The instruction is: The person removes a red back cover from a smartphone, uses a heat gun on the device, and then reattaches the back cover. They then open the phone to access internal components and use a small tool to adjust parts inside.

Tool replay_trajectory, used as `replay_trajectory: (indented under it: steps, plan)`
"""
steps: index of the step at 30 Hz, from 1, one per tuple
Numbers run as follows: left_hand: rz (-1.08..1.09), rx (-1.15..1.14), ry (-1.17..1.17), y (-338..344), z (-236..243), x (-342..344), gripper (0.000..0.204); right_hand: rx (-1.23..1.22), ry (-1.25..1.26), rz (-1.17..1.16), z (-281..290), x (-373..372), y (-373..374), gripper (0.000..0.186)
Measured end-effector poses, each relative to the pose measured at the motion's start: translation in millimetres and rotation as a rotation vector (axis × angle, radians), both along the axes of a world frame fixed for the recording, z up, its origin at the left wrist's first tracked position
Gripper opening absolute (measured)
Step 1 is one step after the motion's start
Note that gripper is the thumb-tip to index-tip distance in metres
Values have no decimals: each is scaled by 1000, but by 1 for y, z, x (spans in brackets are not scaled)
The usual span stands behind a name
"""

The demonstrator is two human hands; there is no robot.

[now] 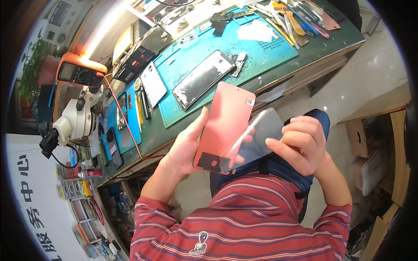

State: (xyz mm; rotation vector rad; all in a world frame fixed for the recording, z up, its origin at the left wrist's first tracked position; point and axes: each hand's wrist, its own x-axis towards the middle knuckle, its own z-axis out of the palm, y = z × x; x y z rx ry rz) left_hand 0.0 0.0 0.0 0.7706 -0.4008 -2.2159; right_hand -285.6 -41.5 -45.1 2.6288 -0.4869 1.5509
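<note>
From here I see the left hand grasping a pink panel by its edges, held above the lap, just off the bench; the palm is partly hidden behind it. A clear sheet overlaps the panel's lower right, with left fingertips showing through; glare blurs where the two meet. The right hand curls at the sheet's far edge, but I can't tell whether that grip pinches it. A dark phone body lies on the blue mat.
</note>
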Motion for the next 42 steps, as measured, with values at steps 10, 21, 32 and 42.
replay_trajectory:
  steps: [10, 21, 32, 42]
  plan:
    - [-15, -103, 59, 6, -2, 5, 78, 454, -221, -344, -16, -72, 24, 16]
    - [36, -115, 289, 4, -26, -23, 79, 591, -985, -599, 30, -146, -236, 26]
    - [211, -412, 42, 1, -32, -33, 88, 641, -347, -430, 36, -25, -110, 26]
    - [237, -710, -522, -17, -29, -67, 89, 1368, -390, 374, 20, 41, 10, 90]
